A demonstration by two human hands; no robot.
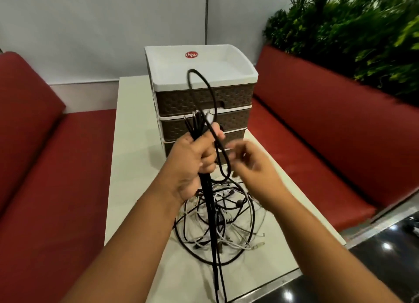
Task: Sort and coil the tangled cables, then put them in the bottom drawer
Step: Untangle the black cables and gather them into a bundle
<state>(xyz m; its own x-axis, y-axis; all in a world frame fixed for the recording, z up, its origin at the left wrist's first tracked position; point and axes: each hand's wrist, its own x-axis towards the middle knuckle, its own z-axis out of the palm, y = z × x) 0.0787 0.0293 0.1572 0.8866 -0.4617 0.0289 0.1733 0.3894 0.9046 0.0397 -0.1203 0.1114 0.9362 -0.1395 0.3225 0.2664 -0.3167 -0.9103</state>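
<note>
Left hand grips a bundle of black cables over the tangle on the table.

The tangle (pixel 217 221) of black and white cables lies on the white table (pixel 127 166). Above it the left hand (pixel 192 157) clenches the bundle (pixel 209 200), plug ends sticking up, one loop (pixel 199 80) arching high. The right hand (pixel 254 169) is blurred, fingers loosely curled; its grip cannot be told. Behind stands the drawer unit (pixel 204 98), drawers closed.
</note>
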